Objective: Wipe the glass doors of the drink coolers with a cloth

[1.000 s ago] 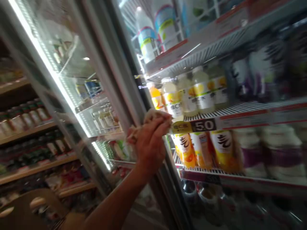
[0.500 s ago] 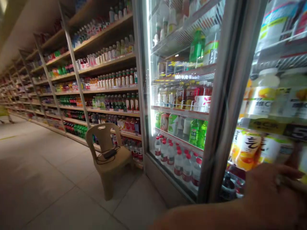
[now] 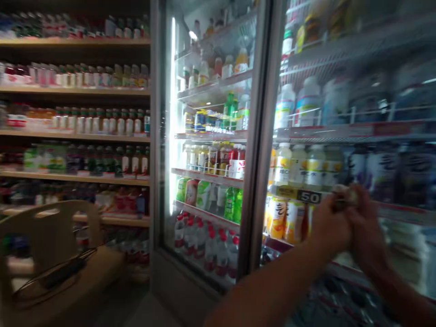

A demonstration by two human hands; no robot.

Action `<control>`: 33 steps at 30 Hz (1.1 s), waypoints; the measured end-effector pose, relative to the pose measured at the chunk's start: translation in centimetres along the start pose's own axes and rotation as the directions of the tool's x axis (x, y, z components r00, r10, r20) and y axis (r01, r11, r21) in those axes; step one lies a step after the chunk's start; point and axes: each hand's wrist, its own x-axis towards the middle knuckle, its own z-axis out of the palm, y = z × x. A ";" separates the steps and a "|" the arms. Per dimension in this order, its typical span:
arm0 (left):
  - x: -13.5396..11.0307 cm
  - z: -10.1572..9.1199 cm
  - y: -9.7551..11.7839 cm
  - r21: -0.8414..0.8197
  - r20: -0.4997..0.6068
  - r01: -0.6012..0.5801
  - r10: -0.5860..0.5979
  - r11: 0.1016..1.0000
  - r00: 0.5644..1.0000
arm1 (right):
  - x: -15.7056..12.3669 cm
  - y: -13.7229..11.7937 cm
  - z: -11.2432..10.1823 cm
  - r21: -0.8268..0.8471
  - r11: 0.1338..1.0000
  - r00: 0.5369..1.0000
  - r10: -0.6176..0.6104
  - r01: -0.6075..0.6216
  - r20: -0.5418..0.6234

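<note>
My left hand (image 3: pixel 329 225) and my right hand (image 3: pixel 365 222) meet in front of the drinks fridge, fingers closed and close together. A small pale and dark thing (image 3: pixel 345 198) shows between their fingertips; blur keeps me from telling what it is. Just behind the hands is a fridge shelf with a price strip (image 3: pixel 309 196) reading 50. Orange-and-white bottles (image 3: pixel 277 217) stand below that strip, and pale yellow drink bottles (image 3: pixel 315 165) above it.
A steel door frame (image 3: pixel 260 136) divides the fridge, with red-capped water bottles (image 3: pixel 210 247) low behind the left pane. At lower left a beige plastic chair (image 3: pixel 51 227) carries a dark device with a cable. Wooden shelves (image 3: pixel 75 132) of bottles line the left wall.
My view has swung right and the chair now sits nearer the left edge. One hand was visible at lower right; now both hands are together, higher up in front of the shelf.
</note>
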 end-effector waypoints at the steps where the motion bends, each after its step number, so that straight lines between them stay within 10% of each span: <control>1: 0.9 -0.4 0.0 -0.084 0.054 0.021 -0.016 0.996 0.998 | 0.7 0.1 -0.1 -0.027 0.998 0.998 -0.055 0.056 0.006; 4: 3.5 -3.4 0.0 -0.010 0.173 -0.062 0.063 0.998 0.983 | 5.1 1.2 -1.0 -0.111 0.968 0.973 -0.229 0.225 -0.023; 6: 5.2 -6.3 0.3 0.333 0.027 -0.308 0.318 0.891 0.948 | 9.9 2.4 -2.2 -0.231 0.950 0.945 -0.256 0.208 -0.202; 10: 7.6 -11.9 0.5 0.870 0.112 -0.433 0.760 0.236 0.640 | 17.6 2.8 -1.9 -0.432 0.902 0.877 -0.213 0.007 -0.431; 13: 8.9 -14.0 -1.0 0.914 0.343 -0.377 0.776 -0.147 0.529 | 17.0 0.5 2.8 -0.500 0.824 0.935 -0.346 0.266 -0.073; 15: 9.5 -14.5 -2.2 0.906 0.399 -0.329 0.800 -0.267 0.448 | 15.1 -1.0 5.8 -0.456 0.684 0.820 -0.511 0.569 0.257; 17: 9.9 -14.6 -3.0 0.901 0.415 -0.305 0.822 -0.310 0.389 | 14.7 -1.6 6.5 -0.302 0.498 0.579 -0.640 0.813 0.505; 18: 9.9 -14.7 -3.1 0.898 0.419 -0.304 0.826 -0.317 0.377 | 15.5 -1.4 5.7 -0.291 0.475 0.553 -0.646 0.831 0.526; 19: 10.0 -14.7 -3.2 0.896 0.423 -0.309 0.827 -0.319 0.371 | 17.0 -1.1 4.3 -0.339 0.505 0.608 -0.625 0.793 0.490; 21: 9.9 -14.8 -3.1 0.892 0.427 -0.320 0.825 -0.318 0.371 | 21.1 -0.1 0.5 -0.569 0.714 0.900 -0.418 0.408 0.121; 24: 9.9 -14.9 -2.9 0.885 0.433 -0.344 0.828 -0.315 0.357 | 25.4 0.6 -2.8 -0.611 0.787 0.953 -0.245 0.089 -0.176; 27: 10.1 -15.1 -2.9 0.880 0.418 -0.379 0.844 -0.285 0.336 | 22.7 -0.6 0.3 -0.613 0.759 0.954 -0.299 0.221 -0.026; 30: 10.2 -15.1 -3.1 0.876 0.379 -0.425 0.872 -0.230 0.310 | 16.3 -2.2 5.3 -0.382 0.578 0.689 -0.538 0.721 0.487; 33: 10.3 -15.2 -3.2 0.863 0.349 -0.471 0.890 -0.184 0.293 | 14.4 -3.0 6.8 -0.235 0.500 0.527 -0.592 0.834 0.610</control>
